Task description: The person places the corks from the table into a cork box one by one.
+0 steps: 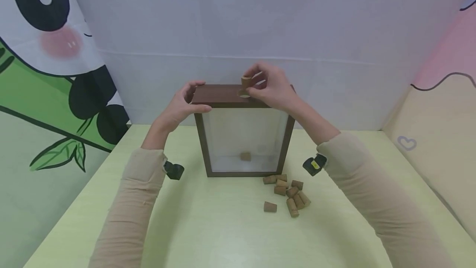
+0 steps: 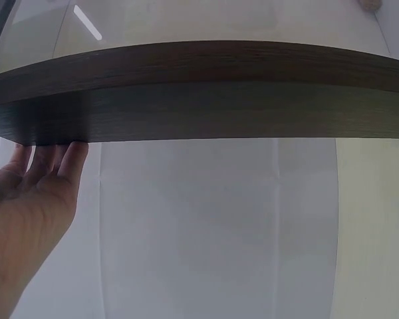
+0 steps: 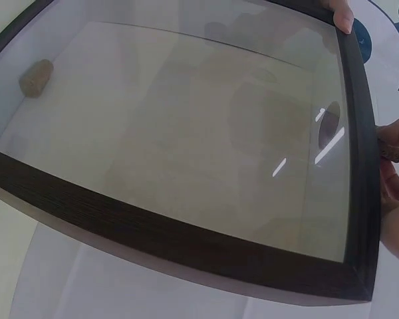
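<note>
Currently right hand point(image 1: 273, 88) pinches a cork point(image 1: 246, 82) just above the hole point(image 1: 244, 94) in the frame's point(image 1: 282, 152) top edge; left hand point(image 1: 182, 104) grips its 10 o'clock corner, fingers curled; loose corks point(image 1: 288, 193) at 5 o'clock

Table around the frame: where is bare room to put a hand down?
The table is bare left of the frame and along the near edge. Crowded: loose corks by the frame's front right corner, near the right sleeve.
</note>
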